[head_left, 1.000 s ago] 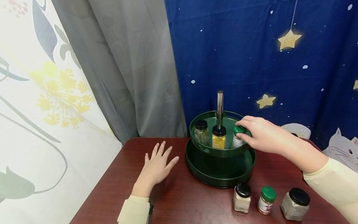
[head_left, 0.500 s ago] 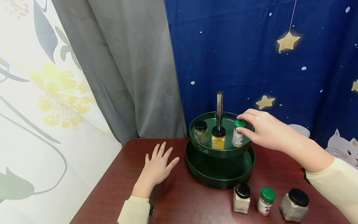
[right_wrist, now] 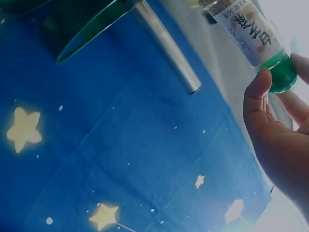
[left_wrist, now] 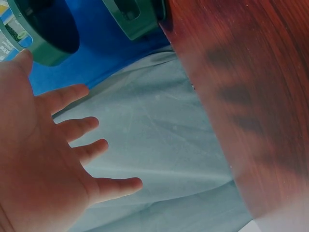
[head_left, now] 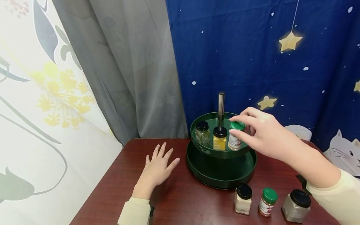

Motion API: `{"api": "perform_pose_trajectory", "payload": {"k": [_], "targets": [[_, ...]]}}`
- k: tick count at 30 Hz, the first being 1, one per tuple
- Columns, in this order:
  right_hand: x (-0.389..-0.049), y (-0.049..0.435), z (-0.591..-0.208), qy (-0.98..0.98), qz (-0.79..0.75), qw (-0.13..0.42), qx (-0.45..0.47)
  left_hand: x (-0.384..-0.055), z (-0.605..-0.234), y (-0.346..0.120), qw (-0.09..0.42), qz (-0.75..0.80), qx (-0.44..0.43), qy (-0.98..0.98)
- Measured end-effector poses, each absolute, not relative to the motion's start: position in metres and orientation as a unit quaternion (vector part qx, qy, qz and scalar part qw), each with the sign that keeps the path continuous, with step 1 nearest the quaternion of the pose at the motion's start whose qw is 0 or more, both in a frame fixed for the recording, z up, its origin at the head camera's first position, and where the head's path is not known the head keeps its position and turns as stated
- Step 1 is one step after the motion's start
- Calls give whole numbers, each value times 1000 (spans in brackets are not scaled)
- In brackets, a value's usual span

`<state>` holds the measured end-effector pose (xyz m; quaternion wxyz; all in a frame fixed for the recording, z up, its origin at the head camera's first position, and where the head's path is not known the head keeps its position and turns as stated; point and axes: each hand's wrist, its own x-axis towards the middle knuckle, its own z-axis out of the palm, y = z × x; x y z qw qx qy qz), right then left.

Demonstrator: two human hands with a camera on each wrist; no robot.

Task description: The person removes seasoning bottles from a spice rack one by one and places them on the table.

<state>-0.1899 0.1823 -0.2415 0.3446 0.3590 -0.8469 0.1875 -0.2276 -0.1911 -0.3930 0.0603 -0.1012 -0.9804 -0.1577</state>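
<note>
My right hand [head_left: 260, 134] pinches the green lid of a small spice jar [head_left: 234, 141] between thumb and fingers. The jar, nearly upright, is within the upper tray's rim; whether its base touches the tray cannot be told. Its white label [right_wrist: 253, 34] shows in the right wrist view. To its left in the upper tray [head_left: 209, 152] stand a black-lidded jar of yellow spice [head_left: 219, 142] and a black-lidded jar of green herbs [head_left: 203, 136]. My left hand [head_left: 157, 167], fingers spread and holding nothing, is at the table's left side, left of the two-tier rack.
The lower green tray [head_left: 220, 181] sits on the brown table [head_left: 180, 206]. At the front right stand a square black-lidded jar [head_left: 243, 203], a green-lidded jar [head_left: 266, 206] and a wider black-lidded jar [head_left: 296, 211]. A metal post [head_left: 221, 107] rises from the rack. Curtains hang behind.
The green-lidded jar in my right hand has shifted slightly left, closer to the yellow spice jar, after a small move back. My left hand has stayed put.
</note>
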Motion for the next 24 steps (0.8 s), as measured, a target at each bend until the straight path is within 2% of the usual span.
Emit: {"api": "perform_pose_trajectory", "payload": {"k": [11, 14, 21, 24], "targets": [[-158, 155, -274, -832, 270, 301, 381, -227, -395, -189, 66, -161, -101, -980], [-153, 148, -291, -836, 289, 262, 387, -228, -397, -186, 66, -164, -101, -979], [-151, 140, -325, -876, 340, 118, 322, -231, -399, -178, 75, -167, -110, -977], [-154, 138, -336, -882, 341, 93, 310, -231, -396, -178, 84, -173, -110, -975]]}}
